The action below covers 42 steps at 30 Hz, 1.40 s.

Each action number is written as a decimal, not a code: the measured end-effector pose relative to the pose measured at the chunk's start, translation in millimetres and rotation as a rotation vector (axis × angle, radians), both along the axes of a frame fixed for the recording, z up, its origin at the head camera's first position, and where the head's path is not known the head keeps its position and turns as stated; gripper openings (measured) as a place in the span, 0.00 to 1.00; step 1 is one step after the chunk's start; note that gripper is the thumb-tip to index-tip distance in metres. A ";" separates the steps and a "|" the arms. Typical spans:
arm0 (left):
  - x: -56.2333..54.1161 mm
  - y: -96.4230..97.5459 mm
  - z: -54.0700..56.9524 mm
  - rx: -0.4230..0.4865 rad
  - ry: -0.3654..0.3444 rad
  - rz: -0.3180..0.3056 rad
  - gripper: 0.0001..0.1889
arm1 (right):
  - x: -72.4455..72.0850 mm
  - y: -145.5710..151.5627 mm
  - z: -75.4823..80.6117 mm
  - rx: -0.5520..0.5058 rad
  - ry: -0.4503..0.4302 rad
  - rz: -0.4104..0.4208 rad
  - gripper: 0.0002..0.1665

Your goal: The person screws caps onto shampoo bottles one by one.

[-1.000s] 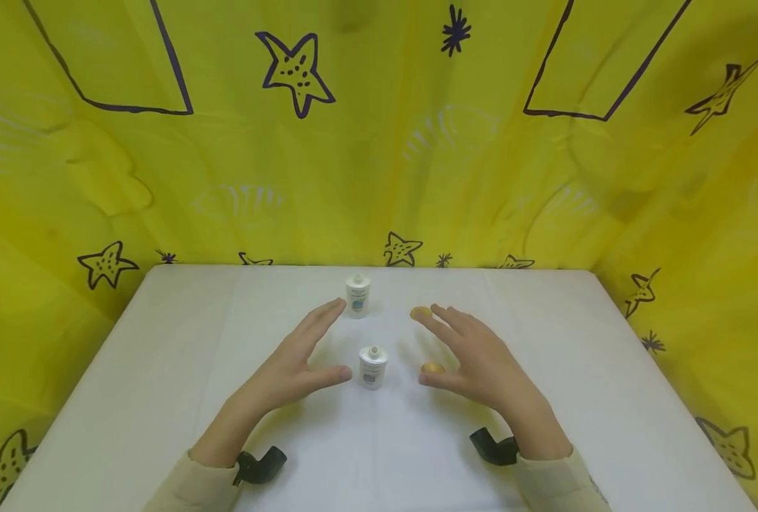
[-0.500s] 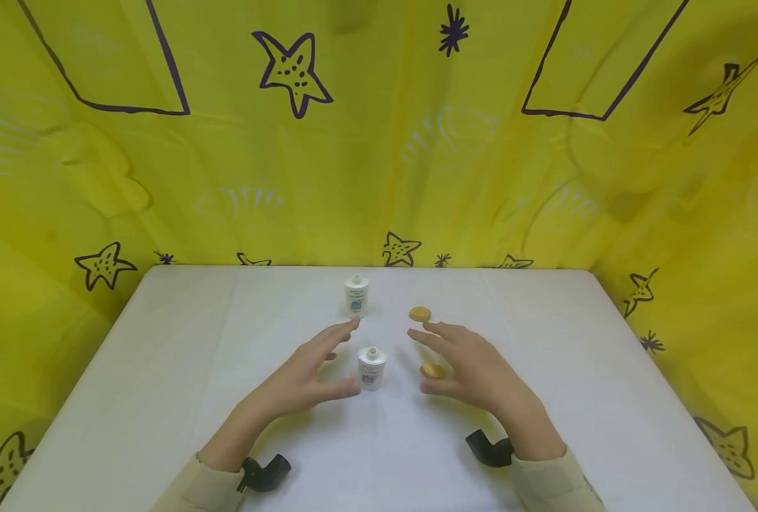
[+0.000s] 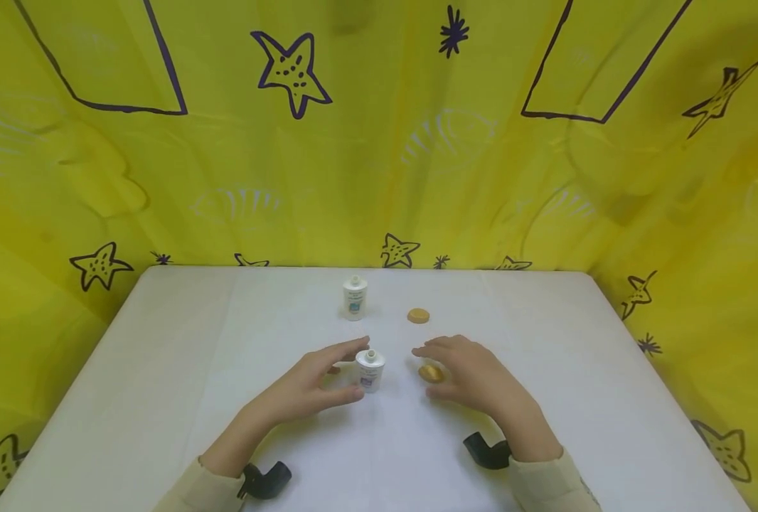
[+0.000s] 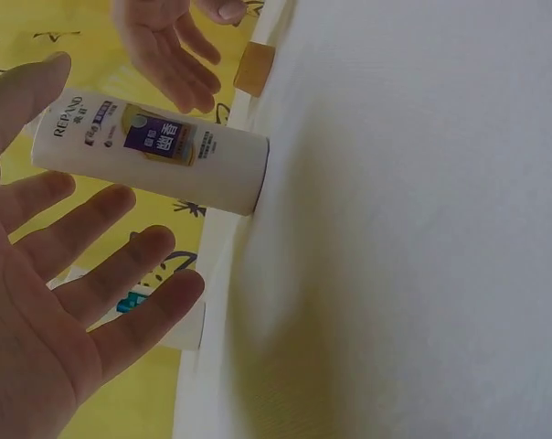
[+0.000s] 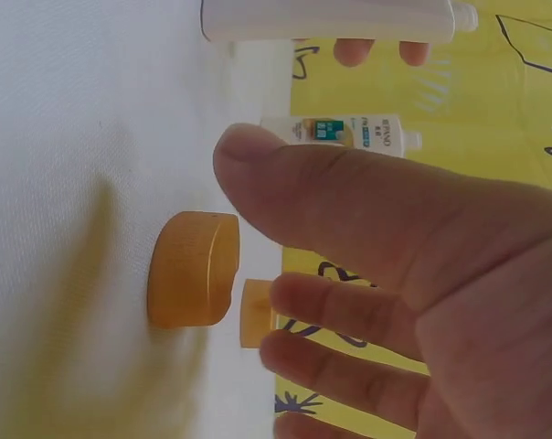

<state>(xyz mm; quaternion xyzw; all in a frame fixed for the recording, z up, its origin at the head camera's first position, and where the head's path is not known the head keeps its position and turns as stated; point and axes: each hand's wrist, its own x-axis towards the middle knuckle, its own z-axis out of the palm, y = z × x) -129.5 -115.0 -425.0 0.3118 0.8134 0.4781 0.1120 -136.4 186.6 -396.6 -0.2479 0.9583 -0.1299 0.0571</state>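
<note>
A white shampoo bottle point(image 3: 370, 372) without its cap stands upright near the middle of the table. My left hand point(image 3: 308, 387) reaches round it from the left, thumb in front and fingers behind; in the left wrist view the spread fingers are loosely bent beside the bottle point(image 4: 157, 151). To the right, a gold-orange cap point(image 3: 431, 374) lies on the table, also seen as the nearer cap point(image 5: 192, 273) in the right wrist view. Around and above it, my right hand point(image 3: 481, 373) holds thumb and fingers apart, gripping nothing.
Farther back stands a second white bottle point(image 3: 355, 301), uncapped, with another orange cap point(image 3: 419, 316) to its right. A white cloth covers the table point(image 3: 180, 370). Yellow curtains point(image 3: 353, 156) with drawn starfish enclose its back and sides.
My left hand has moved right and nearer, from beside the bottles to round the near one. My right hand has drawn back from the far cap and lowered toward the near one.
</note>
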 end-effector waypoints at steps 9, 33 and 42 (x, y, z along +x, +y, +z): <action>2.4 7.0 -5.2 0.022 -0.063 -0.026 0.32 | 2.3 -3.6 -2.5 0.034 -0.059 -0.074 0.27; -13.7 29.0 -4.2 0.127 -0.159 0.030 0.18 | -11.6 -8.9 -4.6 -0.011 -0.037 -0.087 0.06; -13.1 30.9 4.1 0.127 -0.163 0.058 0.18 | -23.2 -14.0 16.0 -0.128 0.046 0.012 0.12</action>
